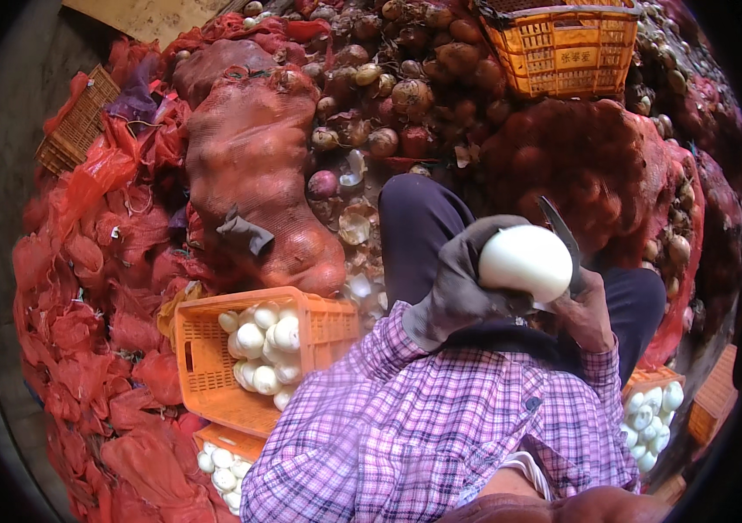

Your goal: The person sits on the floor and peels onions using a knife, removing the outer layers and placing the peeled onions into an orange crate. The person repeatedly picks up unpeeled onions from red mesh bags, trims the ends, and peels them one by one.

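My left hand (pixel 459 287), in a grey glove, holds a large peeled white onion (pixel 525 261) above my lap. Bare, my right hand (pixel 583 304) is at the onion's right side and grips a knife (pixel 559 225) with a dark curved blade pointing up and away. The blade lies beside the onion; whether it touches the skin cannot be told. Loose peel and a red onion (pixel 322 184) lie on the ground beyond my knees. Unpeeled onions (pixel 412 97) are heaped farther off.
An orange plastic crate (pixel 240 412) with peeled onions stands at my left, another (pixel 655 376) at my right. Full red mesh sacks (pixel 250 163) (pixel 574 163) flank my knees. Crumpled red mesh bags (pixel 142 386) cover the far left. An orange crate (pixel 564 52) sits on the heap.
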The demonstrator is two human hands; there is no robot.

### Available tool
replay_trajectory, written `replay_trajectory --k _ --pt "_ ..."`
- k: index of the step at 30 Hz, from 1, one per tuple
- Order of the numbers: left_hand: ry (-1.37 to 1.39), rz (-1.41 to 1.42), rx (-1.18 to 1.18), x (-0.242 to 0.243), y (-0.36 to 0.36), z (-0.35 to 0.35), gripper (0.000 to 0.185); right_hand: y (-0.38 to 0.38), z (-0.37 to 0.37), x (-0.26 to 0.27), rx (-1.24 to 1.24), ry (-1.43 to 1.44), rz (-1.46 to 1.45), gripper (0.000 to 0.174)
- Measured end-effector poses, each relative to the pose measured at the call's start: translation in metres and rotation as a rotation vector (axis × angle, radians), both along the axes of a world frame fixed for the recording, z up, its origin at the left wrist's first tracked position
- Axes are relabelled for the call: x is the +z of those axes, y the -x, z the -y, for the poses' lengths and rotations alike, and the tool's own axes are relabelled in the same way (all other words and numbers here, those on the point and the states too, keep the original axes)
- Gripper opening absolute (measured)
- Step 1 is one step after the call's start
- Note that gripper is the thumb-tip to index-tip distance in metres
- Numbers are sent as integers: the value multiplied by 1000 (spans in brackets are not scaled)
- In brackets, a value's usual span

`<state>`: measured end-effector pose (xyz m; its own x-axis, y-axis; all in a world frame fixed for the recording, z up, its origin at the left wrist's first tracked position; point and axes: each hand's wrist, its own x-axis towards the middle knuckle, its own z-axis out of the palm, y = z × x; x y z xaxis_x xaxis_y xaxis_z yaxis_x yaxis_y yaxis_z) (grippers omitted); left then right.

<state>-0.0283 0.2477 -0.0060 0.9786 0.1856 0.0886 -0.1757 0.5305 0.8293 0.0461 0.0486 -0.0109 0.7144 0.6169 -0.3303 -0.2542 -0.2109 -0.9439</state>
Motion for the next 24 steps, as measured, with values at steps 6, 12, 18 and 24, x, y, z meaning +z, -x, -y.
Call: replay_trajectory --k 6,12,18,24 --pt "-814 255 492 -33 3 -36 58 -4 18 -4 -145 108 13 24" --pt "593 -44 363 -20 15 -44 45 -17 18 -28 -128 313 290 21" --pt "455 -387 693 -67 99 -94 52 -22 22 -40 -205 214 251 21" --pt "-182 -894 1372 -50 231 -141 49 -25 9 -46 -159 215 253 22"
